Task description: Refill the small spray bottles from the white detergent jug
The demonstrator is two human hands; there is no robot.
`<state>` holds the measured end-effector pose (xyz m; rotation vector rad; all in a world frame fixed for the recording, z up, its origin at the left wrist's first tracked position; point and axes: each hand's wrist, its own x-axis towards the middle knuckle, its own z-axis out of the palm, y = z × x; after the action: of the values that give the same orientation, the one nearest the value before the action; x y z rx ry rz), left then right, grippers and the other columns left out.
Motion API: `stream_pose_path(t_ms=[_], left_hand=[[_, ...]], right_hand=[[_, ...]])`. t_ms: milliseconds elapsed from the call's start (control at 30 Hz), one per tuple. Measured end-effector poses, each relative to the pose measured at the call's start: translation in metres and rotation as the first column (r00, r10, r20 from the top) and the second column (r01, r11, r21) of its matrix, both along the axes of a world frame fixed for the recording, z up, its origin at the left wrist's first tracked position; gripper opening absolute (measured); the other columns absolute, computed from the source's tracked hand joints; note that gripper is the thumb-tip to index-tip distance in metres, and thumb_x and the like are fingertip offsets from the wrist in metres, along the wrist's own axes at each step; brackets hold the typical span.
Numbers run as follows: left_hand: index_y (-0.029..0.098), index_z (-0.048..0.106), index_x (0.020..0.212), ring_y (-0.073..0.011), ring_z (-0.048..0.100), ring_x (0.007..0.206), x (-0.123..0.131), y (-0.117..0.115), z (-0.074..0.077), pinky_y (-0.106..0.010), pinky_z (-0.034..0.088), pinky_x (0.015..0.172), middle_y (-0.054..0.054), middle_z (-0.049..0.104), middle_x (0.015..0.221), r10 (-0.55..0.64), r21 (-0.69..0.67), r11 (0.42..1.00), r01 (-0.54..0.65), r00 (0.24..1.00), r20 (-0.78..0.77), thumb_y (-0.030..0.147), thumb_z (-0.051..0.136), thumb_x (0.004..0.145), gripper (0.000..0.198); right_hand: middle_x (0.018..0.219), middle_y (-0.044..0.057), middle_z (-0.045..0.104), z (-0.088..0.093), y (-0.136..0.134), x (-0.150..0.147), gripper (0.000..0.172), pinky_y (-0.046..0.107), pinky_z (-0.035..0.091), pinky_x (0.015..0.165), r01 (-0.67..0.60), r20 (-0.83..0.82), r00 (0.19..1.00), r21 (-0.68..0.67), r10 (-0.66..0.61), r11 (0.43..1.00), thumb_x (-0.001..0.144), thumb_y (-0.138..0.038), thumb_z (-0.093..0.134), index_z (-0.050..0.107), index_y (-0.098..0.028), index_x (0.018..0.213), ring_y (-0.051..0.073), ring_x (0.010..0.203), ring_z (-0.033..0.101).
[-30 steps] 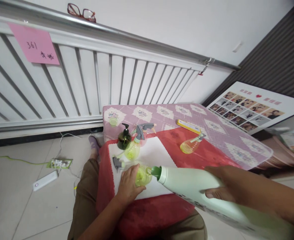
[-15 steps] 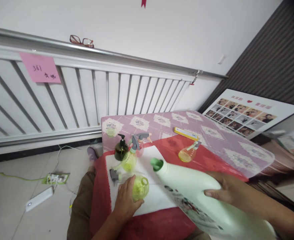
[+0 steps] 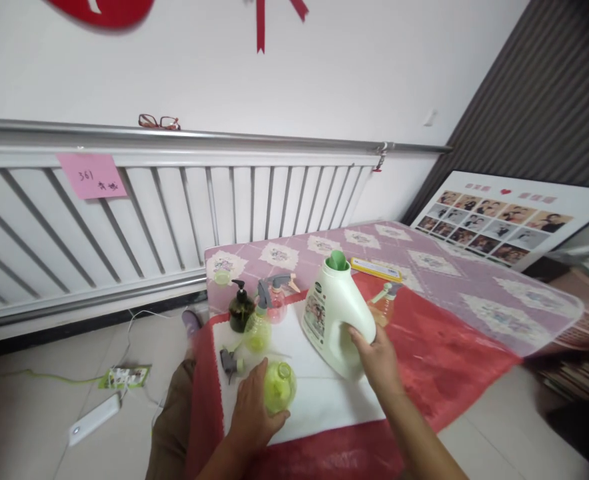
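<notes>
My left hand (image 3: 255,407) is closed around the side of a round yellow-green spray bottle (image 3: 281,387) with no top on it. A loose grey spray head (image 3: 230,362) lies just behind that hand. By its handle, my right hand (image 3: 378,357) grips a large pale green detergent jug (image 3: 338,313), upright over the white cloth (image 3: 319,407), its green spout (image 3: 337,261) uncapped. Further back stand a second yellow-green spray bottle (image 3: 258,331), a dark pump bottle (image 3: 241,308) and a pink spray bottle (image 3: 277,303). Partly behind the jug is a yellow spray bottle (image 3: 385,305).
A red cloth (image 3: 444,347) lies under the white one on the flower-patterned table (image 3: 439,267). A yellow flat box (image 3: 375,269) and a small green cap (image 3: 222,277) rest near the back. Beyond runs a white radiator (image 3: 224,200). A power strip (image 3: 94,419) is on the floor.
The jug has gone from tilted over at the right to upright near the middle, carried by my right hand. My left hand stays at the topless bottle. The view has tipped up.
</notes>
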<state>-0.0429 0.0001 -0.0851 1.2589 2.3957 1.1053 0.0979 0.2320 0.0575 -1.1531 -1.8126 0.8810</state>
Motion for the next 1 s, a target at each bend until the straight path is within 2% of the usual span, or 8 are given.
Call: stream_pose_path(t_ms=[100,200,333,433,567,700,867,1000], left_hand=[[0.015,0.026,0.146,-0.0379,0.037,0.137,0.001,0.000,-0.003,-0.054,0.029,0.114,-0.019,0.042,0.147,0.017,0.023,1.000,-0.017,1.000,0.000,0.031,0.074,0.058,0.102],[0.015,0.024,0.146,-0.0370,0.034,0.139,0.001,-0.001,-0.007,-0.052,0.029,0.116,-0.019,0.039,0.148,0.033,0.107,0.994,-0.034,0.999,0.009,0.036,0.076,0.059,0.104],[0.013,0.017,0.145,-0.0329,0.036,0.138,-0.001,-0.007,-0.010,-0.051,0.031,0.114,-0.021,0.036,0.147,0.022,0.296,0.955,-0.023,1.000,0.006,0.046,0.059,0.079,0.085],[0.014,0.019,0.144,-0.0300,0.042,0.133,-0.002,-0.013,-0.001,-0.048,0.036,0.110,-0.020,0.040,0.144,0.023,0.351,0.936,-0.032,0.999,0.028,0.046,0.043,0.090,0.068],[0.016,0.028,0.141,-0.0256,0.045,0.131,-0.017,-0.022,0.023,-0.043,0.038,0.109,-0.016,0.044,0.142,0.133,0.335,0.932,-0.138,0.990,0.038,0.039,0.039,0.094,0.054],[0.016,0.044,0.132,-0.0258,0.044,0.132,-0.060,-0.030,0.045,-0.043,0.033,0.113,-0.014,0.050,0.138,0.264,0.175,0.952,-0.251,0.963,-0.058,0.031,0.050,0.086,0.048],[0.022,0.053,0.127,-0.0281,0.045,0.130,-0.100,-0.035,0.057,-0.046,0.036,0.108,-0.011,0.050,0.140,0.097,-0.206,0.970,-0.130,0.982,-0.163,0.026,0.062,0.076,0.052],[0.025,0.061,0.120,-0.0301,0.046,0.129,-0.103,-0.034,0.055,-0.048,0.036,0.106,-0.011,0.050,0.139,0.006,-0.298,0.952,-0.066,0.980,-0.199,0.024,0.063,0.074,0.046]], right_hand=[[0.083,0.008,0.072,-0.022,-0.011,-0.005,0.049,0.037,0.051,0.070,0.045,-0.010,0.999,-0.028,-0.045,0.999,0.068,-0.058,0.061,0.063,-0.017,0.094,0.027,0.079,0.066],[0.079,0.005,0.069,-0.031,-0.016,-0.001,0.046,0.038,0.050,0.070,0.058,0.003,0.998,-0.047,-0.058,0.997,0.068,-0.058,0.060,0.062,-0.018,0.092,0.026,0.076,0.064],[0.081,0.007,0.067,-0.032,-0.015,0.004,0.050,0.040,0.048,0.069,0.041,0.039,0.999,-0.078,-0.038,0.996,0.066,-0.058,0.063,0.062,-0.016,0.094,0.027,0.075,0.062],[0.097,0.011,0.067,-0.033,-0.021,0.010,0.060,0.039,0.049,0.070,0.026,0.036,0.999,-0.090,-0.023,0.996,0.069,-0.061,0.061,0.058,-0.015,0.108,0.028,0.082,0.062],[0.129,0.017,0.055,-0.036,-0.039,0.031,0.070,0.044,0.048,0.086,0.101,-0.056,0.993,-0.057,-0.104,0.993,0.074,-0.062,0.057,0.048,-0.016,0.126,0.032,0.110,0.056],[0.125,0.016,0.059,-0.038,-0.058,0.055,0.060,0.047,0.046,0.094,0.135,-0.137,0.979,-0.105,-0.148,0.985,0.076,-0.058,0.059,0.053,-0.017,0.120,0.033,0.111,0.058],[0.112,0.014,0.066,-0.039,-0.074,0.068,0.054,0.049,0.048,0.094,0.111,-0.218,0.963,-0.224,-0.160,0.968,0.067,-0.059,0.064,0.059,-0.019,0.102,0.034,0.105,0.062],[0.106,0.011,0.070,-0.041,-0.082,0.069,0.043,0.044,0.050,0.094,0.077,-0.189,0.975,-0.202,-0.116,0.976,0.070,-0.056,0.065,0.062,-0.021,0.094,0.031,0.105,0.064]])
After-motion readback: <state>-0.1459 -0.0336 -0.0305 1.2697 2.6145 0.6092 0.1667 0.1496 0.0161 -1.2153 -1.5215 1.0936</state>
